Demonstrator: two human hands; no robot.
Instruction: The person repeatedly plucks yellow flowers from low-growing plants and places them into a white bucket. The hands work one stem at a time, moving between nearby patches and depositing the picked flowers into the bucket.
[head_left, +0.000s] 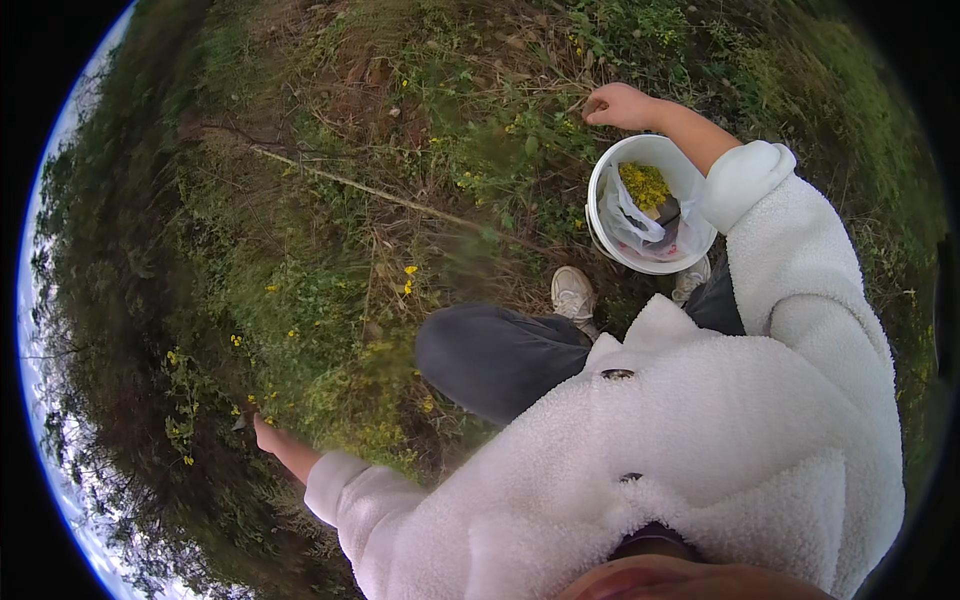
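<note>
My left hand (267, 435) reaches far out to the left, low among stems with yellow flowers (251, 399). Its fingers are mostly hidden, so I cannot see what they grip. Just beyond the rim of a white plastic bucket (596, 196), my right hand (621, 106) hangs with loosely curled fingers; whether something lies inside them is not visible. The bucket stands upright by my feet. Inside it are a crumpled translucent plastic bag (628, 217), a heap of yellow flower heads (645, 186) and a dark flat object (667, 212).
Weedy ground surrounds me, with dry grass (367, 75) and a long dry stalk (360, 184) lying across it. More yellow flowers (409, 279) grow near my bent knee (480, 352). One light shoe (574, 296) stands beside the bucket. Dark bushes (112, 300) rise along the left.
</note>
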